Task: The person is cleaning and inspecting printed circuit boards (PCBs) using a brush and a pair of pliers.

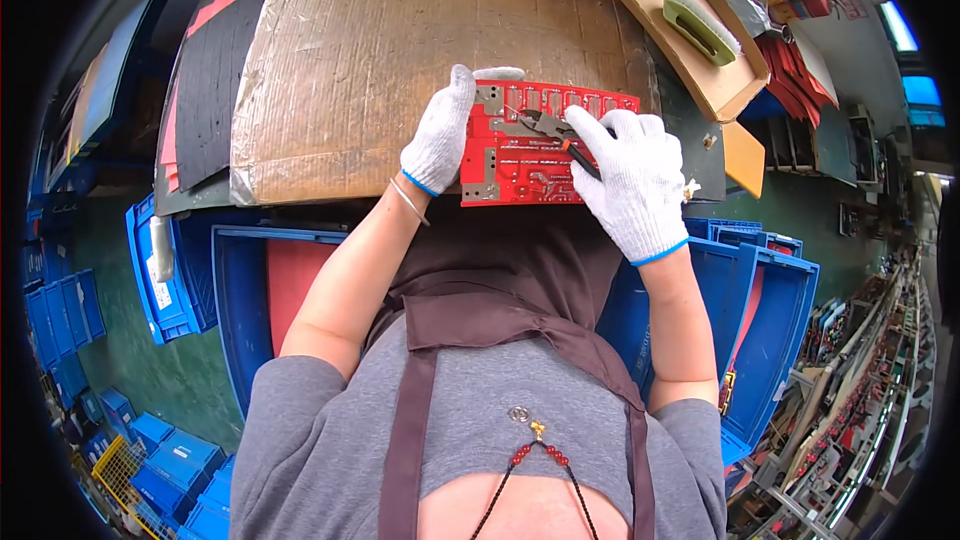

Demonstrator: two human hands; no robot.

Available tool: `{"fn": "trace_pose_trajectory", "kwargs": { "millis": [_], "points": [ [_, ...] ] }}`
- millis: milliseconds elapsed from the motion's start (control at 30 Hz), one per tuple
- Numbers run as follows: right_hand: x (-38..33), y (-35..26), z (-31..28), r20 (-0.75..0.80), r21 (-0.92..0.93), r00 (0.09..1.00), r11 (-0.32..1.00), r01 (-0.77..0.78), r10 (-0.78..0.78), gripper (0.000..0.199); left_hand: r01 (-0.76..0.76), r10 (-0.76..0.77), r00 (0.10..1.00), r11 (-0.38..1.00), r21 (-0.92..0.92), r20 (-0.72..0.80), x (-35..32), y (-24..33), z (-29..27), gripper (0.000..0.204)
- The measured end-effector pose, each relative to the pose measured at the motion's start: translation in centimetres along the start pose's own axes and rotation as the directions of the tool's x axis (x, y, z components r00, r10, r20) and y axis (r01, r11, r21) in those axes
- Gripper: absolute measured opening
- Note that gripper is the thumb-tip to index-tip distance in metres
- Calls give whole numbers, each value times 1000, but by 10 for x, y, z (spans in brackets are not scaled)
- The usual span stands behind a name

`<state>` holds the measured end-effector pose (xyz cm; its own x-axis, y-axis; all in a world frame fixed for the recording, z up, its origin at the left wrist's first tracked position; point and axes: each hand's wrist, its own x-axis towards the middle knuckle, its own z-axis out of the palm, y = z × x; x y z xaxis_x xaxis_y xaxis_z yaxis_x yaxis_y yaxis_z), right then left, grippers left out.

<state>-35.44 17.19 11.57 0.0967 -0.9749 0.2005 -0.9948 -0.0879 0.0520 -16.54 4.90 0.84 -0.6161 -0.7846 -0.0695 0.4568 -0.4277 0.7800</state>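
Board: red rectangular printed circuit board (520, 145) with silver tabs along its edges, lying flat at the near edge of the worktop, on the brown cardboard sheet (370, 70) taped over that worktop; its near edge slightly overhangs toward the person. Cardboard probably serves as a soft pad under the board.
Left hand: left hand (440, 135) in a white knit glove with a blue cuff, laid over the board's left edge, fingers (462, 85) pressed together and curled over the far left corner. Judged to be a steadying hold, keeping the board from sliding while the tool works.
Right hand: right hand (630, 175) in a matching glove, fingers closed round the handles of small cutting pliers (555, 130) with orange-and-black grips. Index finger stretched along the tool, apparently to guide it.
Tool contact: metal nose of the pliers rests on the board's upper middle, near the row of slots. Whether the nose is closed on a lead cannot be told.
Worktop far right corner: shallow cardboard tray (665, 15) holding a green-backed brush (700, 28), well apart from both hands.
Below the near edge: blue plastic crates (770, 310) on both sides of the person, one with a red sheet inside; within reach, likely for stock.
Worktop left edge: black ribbed mat (215, 80) over a pink sheet, untouched.
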Motion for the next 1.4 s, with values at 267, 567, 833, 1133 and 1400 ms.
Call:
{"fn": "trace_pose_trajectory", "kwargs": {
  "millis": [267,567,833,1133,1400],
  "points": [
    [19,19,-7,134,5,981,990,144,-144,49,-27,30,999,992,122,-17,-2,3,0,68],
    [-5,7,18,63,226,995,970,-88,75,44,16,-14,1000,994,109,-26,0,5,2,72],
    [0,29,12,-162,378,975,922,-82,153,42,-14,17,1000,977,213,-11,-1,8,2,70],
    [-24,42,4,-92,462,949,857,-229,303,47,-28,33,999,972,233,-16,-1,5,-1,69],
    [-71,50,12,28,569,860,699,-433,509,43,2,3,1000,978,207,-25,-2,7,0,71]
  ]
}}
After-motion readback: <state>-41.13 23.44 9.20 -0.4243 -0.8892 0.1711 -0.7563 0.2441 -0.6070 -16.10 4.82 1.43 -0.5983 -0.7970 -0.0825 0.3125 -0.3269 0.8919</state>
